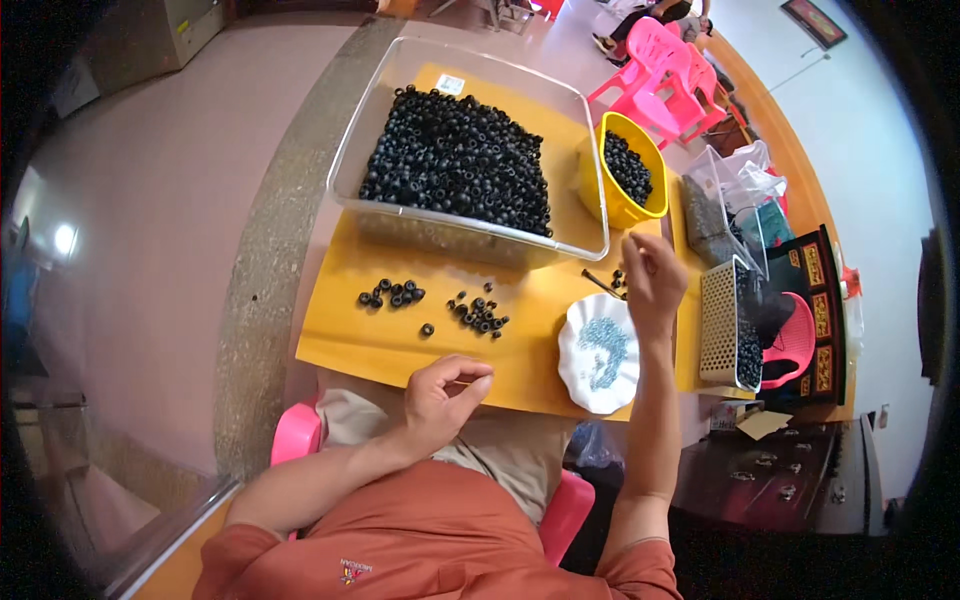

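Observation:
My left hand [447,400] is closed near the table's front edge, thumb and fingers together; whatever they pinch is hidden or too small to name. My right hand [655,275] is raised just in front of the yellow tub [591,185], also closed, and I cannot make out anything in its fingertips. Beneath its wrist lies a white scalloped plate [573,362] bearing many tiny pale-blue pieces [604,350]. A thin dark stick-like tool [603,284] and a few black pieces are beside that plate. Ring-shaped black parts form two loose groups, one at left [392,293], another mid-table [480,315].
A big clear plastic bin [470,222] of black ring parts [455,160] stands at the back of the yellow-covered table [350,335]. On the right are a cream perforated basket [718,325] and another clear bin [708,210]. Pink chairs [660,85] stand beyond.

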{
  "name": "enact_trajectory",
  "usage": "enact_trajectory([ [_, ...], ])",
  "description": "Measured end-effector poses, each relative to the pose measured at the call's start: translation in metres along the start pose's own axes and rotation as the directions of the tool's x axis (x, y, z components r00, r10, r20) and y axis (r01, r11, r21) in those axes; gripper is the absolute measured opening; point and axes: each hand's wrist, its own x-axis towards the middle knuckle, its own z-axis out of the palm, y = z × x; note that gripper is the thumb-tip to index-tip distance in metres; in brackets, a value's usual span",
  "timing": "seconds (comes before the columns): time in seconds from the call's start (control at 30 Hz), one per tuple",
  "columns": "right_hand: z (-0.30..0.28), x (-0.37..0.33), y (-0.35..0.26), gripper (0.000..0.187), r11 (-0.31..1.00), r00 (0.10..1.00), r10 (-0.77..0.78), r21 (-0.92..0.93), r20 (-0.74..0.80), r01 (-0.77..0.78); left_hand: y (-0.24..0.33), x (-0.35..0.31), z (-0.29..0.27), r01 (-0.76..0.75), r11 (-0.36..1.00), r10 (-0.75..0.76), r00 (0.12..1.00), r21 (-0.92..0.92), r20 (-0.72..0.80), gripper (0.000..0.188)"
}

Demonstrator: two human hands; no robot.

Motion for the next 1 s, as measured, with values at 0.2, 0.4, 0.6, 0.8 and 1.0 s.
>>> enact_trajectory([
  [0.2, 0.035, -0.064, -0.064, 0.013, 0.993, 0.975, -0.115, 0.04, 0.191, 0.109, 0.008, -0.012, 0.01, -0.07, 0.997, 0.072, 0.988, -0.018, 0.136, 0.012],
  [0.4, 0.071, -0.092, -0.076, 0.016, 0.982, 0.867, -0.186, 0.126, 0.463, 0.144, 0.004, -0.022, 0.011, -0.33, 0.942, 0.28, 0.877, 0.067, 0.39, 0.011],
  [0.6, 0.1, -0.094, -0.088, 0.027, 0.946, 0.726, -0.19, -0.074, 0.661, 0.315, 0.001, -0.032, 0.014, -0.361, 0.932, 0.307, 0.747, -0.028, 0.59, 0.01],
  [0.8, 0.125, -0.09, -0.092, 0.026, 0.891, 0.634, -0.041, -0.259, 0.772, 0.372, 0.003, -0.036, 0.016, -0.412, 0.91, 0.349, 0.703, -0.044, 0.619, 0.01],
  [1.0, 0.125, -0.094, -0.089, 0.018, 0.891, 0.627, -0.087, -0.221, 0.774, 0.396, 0.009, -0.036, 0.015, -0.431, 0.902, 0.383, 0.76, -0.034, 0.525, 0.009],
])
